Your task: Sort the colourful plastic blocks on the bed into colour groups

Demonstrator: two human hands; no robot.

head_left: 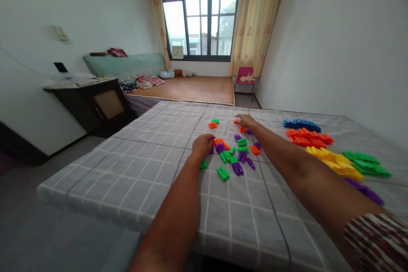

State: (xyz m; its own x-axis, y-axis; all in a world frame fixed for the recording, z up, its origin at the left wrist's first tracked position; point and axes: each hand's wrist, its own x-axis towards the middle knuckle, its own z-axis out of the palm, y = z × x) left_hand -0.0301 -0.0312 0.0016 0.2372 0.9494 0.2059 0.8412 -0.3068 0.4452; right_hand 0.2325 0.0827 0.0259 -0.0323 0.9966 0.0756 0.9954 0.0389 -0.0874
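A loose pile of plastic clothespins lies on the checked cloth, among them a green clothespin [223,173], a purple clothespin [237,168] and an orange clothespin [254,150]. At the pile's left edge is my left hand [202,145], its fingers curled together beside orange and purple clothespins; whatever is between the fingertips is hidden. My right hand [246,120] reaches to the far side of the pile, with thumb and fingers closed on another orange clothespin [236,121]. More orange and purple ones lie just below that hand, partly covered by the wrist.
To the right lie sorted rows of clothespins: blue [301,125], orange [309,138], yellow [334,162], green [366,163] and purple [365,190]. An orange-and-green pair [213,125] sits apart at the back. Beyond the cloth-covered table [127,178] is a bed [197,87].
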